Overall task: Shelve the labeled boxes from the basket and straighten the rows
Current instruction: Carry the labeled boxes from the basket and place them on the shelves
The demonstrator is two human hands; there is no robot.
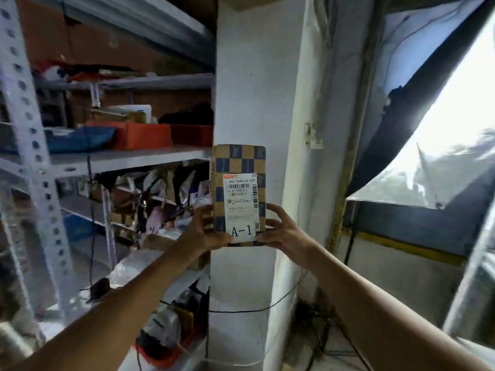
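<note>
A brown cardboard box (238, 162) with a blue checker pattern stands upright in front of a white pillar. A white shipping label on its face reads "A-1". My left hand (199, 231) grips its lower left edge and my right hand (281, 231) grips its lower right edge, so both hold it up at about chest height. The basket is out of view.
A grey metal shelf rack (128, 156) fills the left, with an orange box (144, 135), a blue bag (77, 139), and several packets and bags on the lower shelves. The white pillar (246, 84) stands behind the box. A window with a dark curtain (428, 108) is at right. Cables trail on the floor.
</note>
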